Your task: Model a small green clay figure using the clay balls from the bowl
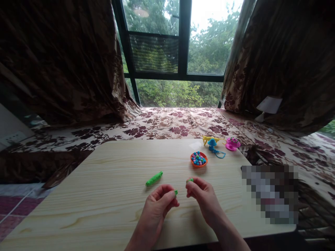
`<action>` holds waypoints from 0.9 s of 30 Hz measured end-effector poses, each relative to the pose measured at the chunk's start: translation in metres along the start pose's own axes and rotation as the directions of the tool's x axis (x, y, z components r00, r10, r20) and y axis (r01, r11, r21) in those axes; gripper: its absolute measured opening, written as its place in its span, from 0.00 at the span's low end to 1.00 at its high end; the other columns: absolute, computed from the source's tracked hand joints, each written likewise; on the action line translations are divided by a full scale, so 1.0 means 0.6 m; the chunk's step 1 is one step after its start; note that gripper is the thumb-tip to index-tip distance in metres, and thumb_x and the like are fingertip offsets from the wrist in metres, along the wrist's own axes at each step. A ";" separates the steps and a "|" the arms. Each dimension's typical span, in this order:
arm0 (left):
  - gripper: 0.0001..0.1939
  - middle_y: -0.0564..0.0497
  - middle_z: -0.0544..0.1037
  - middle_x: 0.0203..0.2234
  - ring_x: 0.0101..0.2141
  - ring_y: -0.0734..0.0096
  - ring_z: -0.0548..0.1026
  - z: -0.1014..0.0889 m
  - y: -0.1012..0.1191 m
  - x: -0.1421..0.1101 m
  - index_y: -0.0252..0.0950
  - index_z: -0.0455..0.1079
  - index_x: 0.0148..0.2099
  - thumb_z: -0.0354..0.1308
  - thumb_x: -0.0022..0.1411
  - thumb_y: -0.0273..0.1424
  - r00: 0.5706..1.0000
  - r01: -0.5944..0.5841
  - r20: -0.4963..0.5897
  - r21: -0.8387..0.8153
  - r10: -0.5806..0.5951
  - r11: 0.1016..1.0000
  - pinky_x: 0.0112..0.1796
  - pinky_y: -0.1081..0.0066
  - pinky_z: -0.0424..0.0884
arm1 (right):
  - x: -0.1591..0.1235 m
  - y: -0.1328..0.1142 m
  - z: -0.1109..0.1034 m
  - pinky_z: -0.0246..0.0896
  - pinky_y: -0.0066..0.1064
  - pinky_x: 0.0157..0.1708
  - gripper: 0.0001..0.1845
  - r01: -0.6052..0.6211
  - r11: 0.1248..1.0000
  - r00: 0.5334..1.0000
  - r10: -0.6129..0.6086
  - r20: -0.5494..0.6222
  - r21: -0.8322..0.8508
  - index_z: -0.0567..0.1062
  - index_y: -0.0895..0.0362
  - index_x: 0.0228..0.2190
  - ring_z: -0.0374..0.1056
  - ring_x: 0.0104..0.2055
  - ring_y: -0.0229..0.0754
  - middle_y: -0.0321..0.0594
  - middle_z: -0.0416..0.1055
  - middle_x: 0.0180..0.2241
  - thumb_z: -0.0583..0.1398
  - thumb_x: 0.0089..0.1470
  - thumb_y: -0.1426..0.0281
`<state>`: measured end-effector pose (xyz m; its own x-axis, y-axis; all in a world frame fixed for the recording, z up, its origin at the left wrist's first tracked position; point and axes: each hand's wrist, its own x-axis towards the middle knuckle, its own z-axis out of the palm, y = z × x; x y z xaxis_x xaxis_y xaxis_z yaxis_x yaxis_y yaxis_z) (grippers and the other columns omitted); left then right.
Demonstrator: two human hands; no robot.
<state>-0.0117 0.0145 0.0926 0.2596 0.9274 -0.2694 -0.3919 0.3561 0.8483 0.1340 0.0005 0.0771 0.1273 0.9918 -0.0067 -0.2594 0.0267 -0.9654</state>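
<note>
Over the front middle of a pale wooden table [104, 216], my left hand [157, 205] is closed in a pinch on a small green fuzzy piece [176, 192]. My right hand [202, 197] is close beside it, fingers pinched on another small green fuzzy bit [190, 180]. The two hands are a few centimetres apart. A green fuzzy roll [154, 178] lies on the table just beyond my left hand, untouched.
An orange dish [199, 164] of coloured pompoms sits past my right hand. Yellow, blue and pink craft pieces [218, 143] lie at the table's far right corner. Patterned fabric [167, 123] and brown curtains surround a window behind. A blurred patch covers the right edge.
</note>
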 end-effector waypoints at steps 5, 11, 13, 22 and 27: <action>0.11 0.51 0.74 0.24 0.26 0.78 0.70 -0.011 -0.010 0.009 0.31 0.71 0.39 0.58 0.53 0.30 0.996 0.053 0.072 -0.113 -0.045 0.992 0.33 0.74 0.70 | -0.006 0.001 0.002 0.60 0.30 0.28 0.11 -0.035 0.999 0.994 0.033 0.101 0.016 0.72 0.59 0.36 0.64 0.27 0.36 0.36 0.68 0.26 0.61 0.47 0.69; 0.11 0.51 0.75 0.23 0.25 0.78 0.73 -0.002 -0.013 0.011 0.31 0.71 0.38 0.61 0.48 0.23 0.994 0.106 0.017 -0.244 -0.105 0.964 0.31 0.76 0.72 | -0.007 0.007 0.011 0.60 0.29 0.30 0.14 -0.140 0.972 0.988 0.125 0.086 0.191 0.72 0.58 0.37 0.63 0.27 0.34 0.36 0.67 0.28 0.62 0.46 0.68; 0.10 0.49 0.77 0.26 0.26 0.76 0.74 -0.002 -0.013 0.013 0.32 0.71 0.36 0.61 0.47 0.21 0.994 0.095 -0.036 -0.245 -0.107 0.965 0.31 0.75 0.73 | -0.003 0.010 0.012 0.57 0.26 0.25 0.13 -0.127 0.972 0.991 0.116 0.068 0.197 0.73 0.58 0.35 0.60 0.23 0.31 0.33 0.64 0.24 0.61 0.48 0.64; 0.12 0.53 0.70 0.23 0.25 0.79 0.70 -0.003 -0.004 0.015 0.31 0.70 0.43 0.55 0.55 0.25 0.998 0.063 0.038 -0.309 -0.054 0.949 0.30 0.75 0.72 | 0.003 0.013 0.013 0.52 0.25 0.23 0.16 -0.101 0.970 0.995 0.099 0.021 0.222 0.71 0.59 0.41 0.54 0.23 0.30 0.33 0.60 0.25 0.57 0.51 0.66; 0.14 0.55 0.69 0.22 0.24 0.82 0.69 -0.007 -0.009 0.016 0.32 0.68 0.46 0.55 0.55 0.23 0.999 0.036 0.030 -0.298 -0.028 0.954 0.30 0.77 0.72 | 0.003 0.008 0.016 0.46 0.22 0.18 0.19 -0.106 0.972 0.994 0.105 0.012 0.211 0.65 0.56 0.48 0.43 0.18 0.29 0.26 0.48 0.18 0.53 0.55 0.64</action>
<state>-0.0106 0.0219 0.0838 0.2964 0.9132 -0.2795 -0.6274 0.4069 0.6639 0.1236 0.0037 0.0748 0.0877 0.9906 -0.1053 -0.4674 -0.0524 -0.8825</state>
